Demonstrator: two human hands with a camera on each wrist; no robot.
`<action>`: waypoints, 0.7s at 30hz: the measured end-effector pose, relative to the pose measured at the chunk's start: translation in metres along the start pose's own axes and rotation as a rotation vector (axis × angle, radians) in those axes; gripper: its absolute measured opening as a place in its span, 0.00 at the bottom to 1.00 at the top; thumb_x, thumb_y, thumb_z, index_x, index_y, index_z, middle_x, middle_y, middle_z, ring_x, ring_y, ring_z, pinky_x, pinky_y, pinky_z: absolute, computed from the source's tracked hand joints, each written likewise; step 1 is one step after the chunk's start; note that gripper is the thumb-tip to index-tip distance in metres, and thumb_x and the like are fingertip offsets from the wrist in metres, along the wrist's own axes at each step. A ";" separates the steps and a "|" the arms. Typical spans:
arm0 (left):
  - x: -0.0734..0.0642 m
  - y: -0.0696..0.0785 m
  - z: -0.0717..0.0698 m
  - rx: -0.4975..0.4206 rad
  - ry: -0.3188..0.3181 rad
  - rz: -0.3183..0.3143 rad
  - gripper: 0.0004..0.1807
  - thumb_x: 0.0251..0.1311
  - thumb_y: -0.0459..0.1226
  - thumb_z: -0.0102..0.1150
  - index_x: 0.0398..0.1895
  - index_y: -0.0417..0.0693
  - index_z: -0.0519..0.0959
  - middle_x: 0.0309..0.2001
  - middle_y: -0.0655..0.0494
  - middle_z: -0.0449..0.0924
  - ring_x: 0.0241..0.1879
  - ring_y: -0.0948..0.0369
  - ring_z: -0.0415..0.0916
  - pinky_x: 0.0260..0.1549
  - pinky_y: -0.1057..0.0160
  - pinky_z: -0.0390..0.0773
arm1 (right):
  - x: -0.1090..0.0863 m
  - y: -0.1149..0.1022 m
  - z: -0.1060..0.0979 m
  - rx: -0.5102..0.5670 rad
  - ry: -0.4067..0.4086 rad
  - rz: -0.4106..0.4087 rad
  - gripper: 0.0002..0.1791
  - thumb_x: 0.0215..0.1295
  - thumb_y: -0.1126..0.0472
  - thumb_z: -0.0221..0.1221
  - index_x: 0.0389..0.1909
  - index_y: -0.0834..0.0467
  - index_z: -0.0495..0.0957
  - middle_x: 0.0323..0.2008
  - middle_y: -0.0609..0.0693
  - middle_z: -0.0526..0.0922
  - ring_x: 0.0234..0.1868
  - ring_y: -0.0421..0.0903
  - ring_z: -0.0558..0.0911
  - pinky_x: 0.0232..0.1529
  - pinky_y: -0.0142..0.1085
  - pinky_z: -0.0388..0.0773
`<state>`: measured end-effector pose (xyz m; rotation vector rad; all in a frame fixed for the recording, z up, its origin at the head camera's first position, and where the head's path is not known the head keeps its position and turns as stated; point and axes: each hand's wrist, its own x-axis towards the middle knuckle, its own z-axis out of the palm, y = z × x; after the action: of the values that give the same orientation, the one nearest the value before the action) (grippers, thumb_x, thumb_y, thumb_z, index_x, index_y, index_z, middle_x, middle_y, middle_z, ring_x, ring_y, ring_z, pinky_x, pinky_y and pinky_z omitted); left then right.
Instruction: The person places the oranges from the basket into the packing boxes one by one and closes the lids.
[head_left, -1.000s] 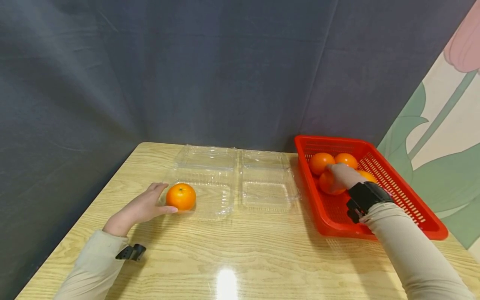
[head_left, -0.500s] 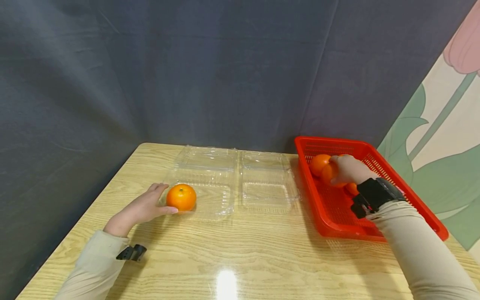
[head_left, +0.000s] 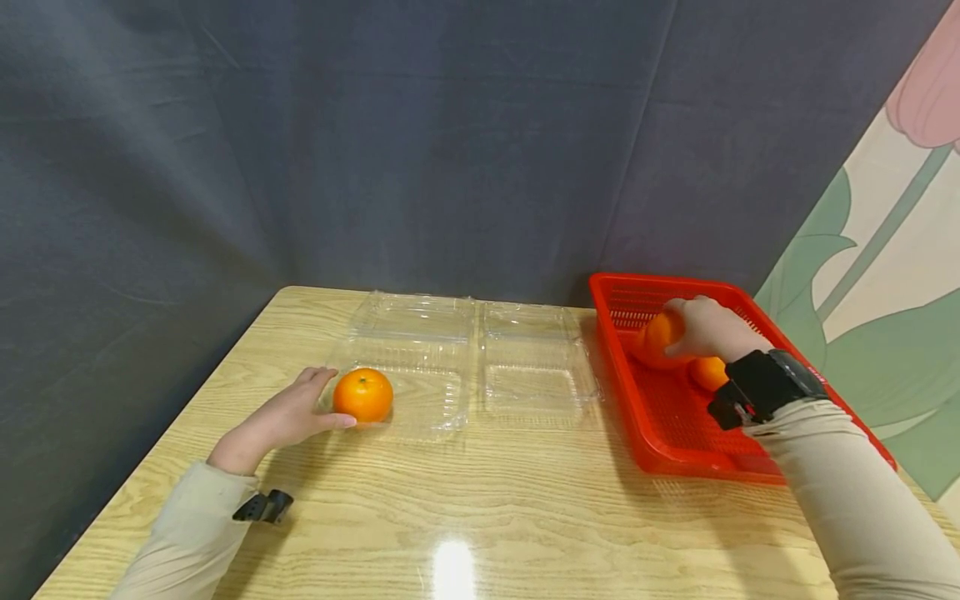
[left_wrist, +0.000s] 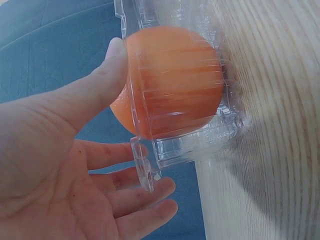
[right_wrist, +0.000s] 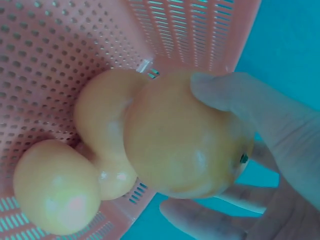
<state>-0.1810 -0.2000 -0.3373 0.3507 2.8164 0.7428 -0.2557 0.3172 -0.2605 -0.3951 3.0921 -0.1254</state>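
Observation:
My left hand (head_left: pixel 288 414) rests with spread fingers at the left side of a clear plastic clamshell box (head_left: pixel 427 400). An orange (head_left: pixel 363 395) sits inside that box, at its left. The left wrist view has the thumb (left_wrist: pixel 114 62) at the box rim beside the orange and the other fingers outside the wall. Over the red basket, my right hand (head_left: pixel 716 327) grips another orange (right_wrist: pixel 185 140), thumb on one side and fingers round the other. More oranges (right_wrist: pixel 57 187) lie below it in the basket, partly hidden by the hand and the held fruit in the head view.
A second lidded clear box (head_left: pixel 536 379) stands open beside the first, touching its right side. The red perforated basket (head_left: pixel 682 421) takes up the right of the wooden table (head_left: pixel 360 517). A dark curtain (head_left: pixel 450 150) hangs behind; a painted wall (head_left: pixel 900 275) is at right.
My right hand has drawn back a little to the right and up inside the basket, lifting the gripped orange off the others. The left hand and its orange stay in place.

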 end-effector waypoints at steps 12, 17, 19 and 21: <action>-0.001 0.000 0.000 0.001 0.003 0.002 0.52 0.54 0.55 0.61 0.67 0.26 0.51 0.66 0.25 0.50 0.62 0.30 0.57 0.55 0.33 0.64 | -0.001 -0.002 -0.011 -0.010 0.027 -0.004 0.34 0.44 0.59 0.69 0.52 0.71 0.71 0.40 0.67 0.78 0.39 0.61 0.73 0.41 0.53 0.75; 0.000 -0.001 0.001 0.003 0.006 0.006 0.52 0.54 0.55 0.61 0.67 0.26 0.51 0.66 0.25 0.50 0.62 0.31 0.57 0.55 0.34 0.64 | -0.001 -0.003 -0.014 -0.035 0.033 -0.009 0.36 0.44 0.57 0.69 0.54 0.71 0.70 0.40 0.66 0.78 0.39 0.60 0.74 0.40 0.53 0.75; 0.000 0.000 0.000 0.003 0.007 0.008 0.52 0.54 0.55 0.61 0.67 0.26 0.51 0.66 0.24 0.50 0.62 0.30 0.58 0.55 0.34 0.64 | -0.002 -0.005 -0.016 -0.042 0.041 -0.010 0.36 0.44 0.56 0.69 0.54 0.69 0.70 0.39 0.65 0.79 0.38 0.59 0.75 0.39 0.52 0.75; 0.000 -0.001 0.001 0.003 0.008 0.010 0.52 0.54 0.55 0.61 0.67 0.26 0.51 0.66 0.24 0.50 0.62 0.30 0.58 0.54 0.34 0.65 | -0.004 -0.007 -0.019 -0.043 0.042 -0.008 0.35 0.45 0.55 0.68 0.54 0.67 0.71 0.38 0.63 0.79 0.37 0.58 0.75 0.36 0.50 0.75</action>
<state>-0.1807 -0.2004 -0.3381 0.3629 2.8256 0.7445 -0.2511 0.3132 -0.2411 -0.4108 3.1393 -0.0676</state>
